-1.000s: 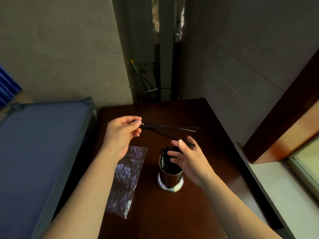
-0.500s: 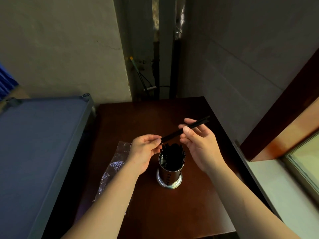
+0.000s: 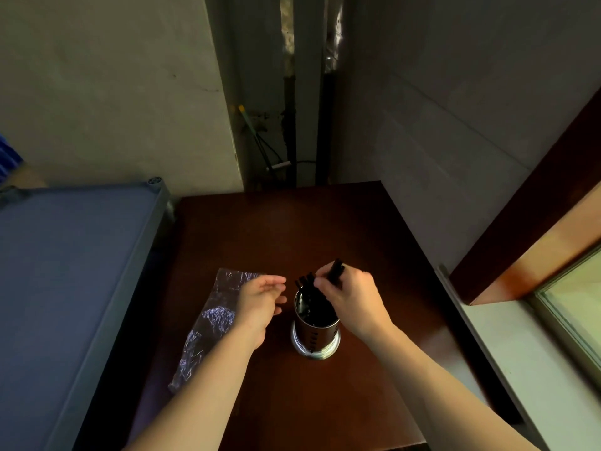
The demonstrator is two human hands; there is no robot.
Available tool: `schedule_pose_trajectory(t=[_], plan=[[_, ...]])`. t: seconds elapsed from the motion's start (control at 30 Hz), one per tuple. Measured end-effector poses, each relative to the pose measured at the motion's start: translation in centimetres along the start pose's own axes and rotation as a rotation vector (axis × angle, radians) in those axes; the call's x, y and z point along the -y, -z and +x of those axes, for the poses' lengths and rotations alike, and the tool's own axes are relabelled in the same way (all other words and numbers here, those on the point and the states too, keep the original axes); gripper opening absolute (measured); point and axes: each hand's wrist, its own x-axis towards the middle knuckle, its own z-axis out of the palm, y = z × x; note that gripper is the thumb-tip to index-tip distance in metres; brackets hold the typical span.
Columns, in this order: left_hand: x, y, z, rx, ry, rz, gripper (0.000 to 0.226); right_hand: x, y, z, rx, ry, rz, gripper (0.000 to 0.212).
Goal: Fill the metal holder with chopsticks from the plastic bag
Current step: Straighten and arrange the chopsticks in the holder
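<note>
Seating chopsticks [image 3: 336,269]: your right hand [image 3: 353,296] pinches dark bundle over holder [image 3: 315,333], mid-table. Your left hand [image 3: 260,299] relaxed, fingers loose, grasping nothing, just left of holder. Bag [image 3: 213,315] flat at left, looks empty. Judged nearly done; release remains.

No text, label, brand, number or sign can be read anywhere in the view. The metal holder [image 3: 315,333] bears only rows of small dark slots, and the plastic bag [image 3: 208,323] carries no legible print.
</note>
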Motion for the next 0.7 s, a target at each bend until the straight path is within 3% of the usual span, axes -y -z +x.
schedule_pose_trajectory(t=[0.1, 0.5, 0.7], plan=[[0.0, 0.0, 0.2, 0.01, -0.022, 0.07, 0.029, -0.4, -1.8, 0.4, 0.084, -0.031, -0.115, 0.02], [0.3, -0.6, 0.7, 0.059, -0.031, 0.191, 0.039, -1.5, -5.0, 1.5, 0.181, -0.115, -0.194, 0.008], [-0.6, -1.9, 0.6, 0.163, -0.039, 0.233, 0.062, -1.4, -3.2, 2.1, 0.251, -0.088, -0.2, 0.022]])
